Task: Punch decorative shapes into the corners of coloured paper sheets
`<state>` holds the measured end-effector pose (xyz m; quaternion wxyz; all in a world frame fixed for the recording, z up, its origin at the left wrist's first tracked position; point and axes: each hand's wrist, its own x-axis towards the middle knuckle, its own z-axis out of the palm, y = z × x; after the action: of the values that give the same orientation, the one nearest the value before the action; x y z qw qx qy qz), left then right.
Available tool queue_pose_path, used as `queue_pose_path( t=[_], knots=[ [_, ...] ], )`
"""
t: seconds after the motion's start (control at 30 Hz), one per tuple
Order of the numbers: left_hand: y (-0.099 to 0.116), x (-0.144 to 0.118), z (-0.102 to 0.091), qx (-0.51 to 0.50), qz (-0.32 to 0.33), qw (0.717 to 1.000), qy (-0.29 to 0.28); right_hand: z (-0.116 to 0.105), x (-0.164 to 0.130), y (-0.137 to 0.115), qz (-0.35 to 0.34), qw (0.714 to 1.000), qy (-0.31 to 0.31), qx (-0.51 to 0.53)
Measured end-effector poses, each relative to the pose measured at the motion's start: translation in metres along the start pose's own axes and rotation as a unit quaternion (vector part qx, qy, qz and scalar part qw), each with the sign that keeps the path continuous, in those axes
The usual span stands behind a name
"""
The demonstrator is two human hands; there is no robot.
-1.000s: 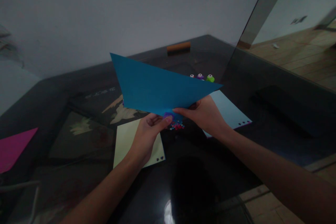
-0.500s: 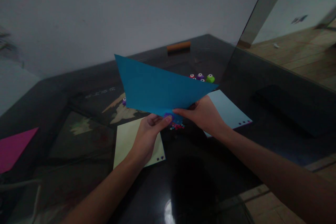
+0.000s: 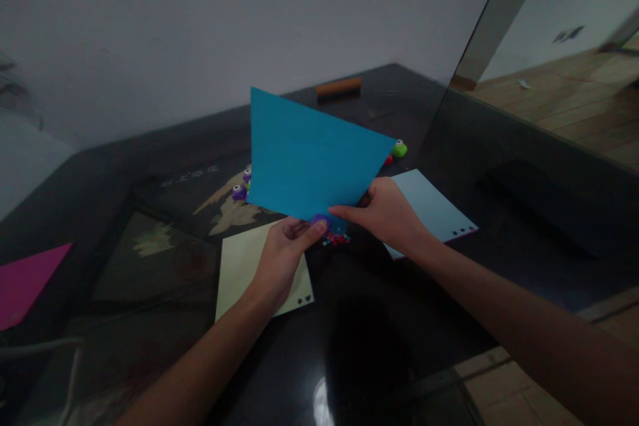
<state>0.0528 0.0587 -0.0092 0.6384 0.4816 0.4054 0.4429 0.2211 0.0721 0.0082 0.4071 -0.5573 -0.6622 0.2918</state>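
One blue sheet (image 3: 314, 153) stands tilted above the bench (image 3: 439, 293), its lower edge pinched by fingers of the right hand (image 3: 397, 214); fingers of the left hand (image 3: 279, 263) clasp a purple punch (image 3: 321, 218) at that edge. A slackened right-hand pinch could let the sheet skew against the punch. Pale lettering (image 3: 190, 176) on the bench is too blurred to read.

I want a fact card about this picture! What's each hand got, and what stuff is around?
Left hand: pinching a small purple plastic piece at the lower edge of the bright blue paper sheet
Right hand: holding the bright blue paper sheet, raised and tilted
Just below: a little pile of red and blue confetti bits
Under left hand: pale yellow paper sheet, two small dark shapes near one corner
By right hand: pale blue paper sheet
Far left: bright pink paper sheet
Table: shiny black
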Motion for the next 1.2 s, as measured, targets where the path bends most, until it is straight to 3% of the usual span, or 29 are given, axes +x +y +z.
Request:
queue_pose_path(
  t=[0.37,0.77,1.2],
  knots=[
    [-0.0033,0.0013,-0.002,0.009,-0.01,1.0,-0.003,-0.0007,0.0011,0.0006,-0.014,1.0,-0.005,-0.022],
    [-0.0006,0.0008,-0.001,0.007,-0.021,1.0,-0.007,-0.0016,0.0005,-0.0018,0.034,0.998,0.007,-0.044],
    [-0.0002,0.0016,-0.0015,0.018,-0.025,0.999,-0.009,-0.0017,0.0013,-0.0008,0.019,0.999,0.014,-0.023]
  ],
)
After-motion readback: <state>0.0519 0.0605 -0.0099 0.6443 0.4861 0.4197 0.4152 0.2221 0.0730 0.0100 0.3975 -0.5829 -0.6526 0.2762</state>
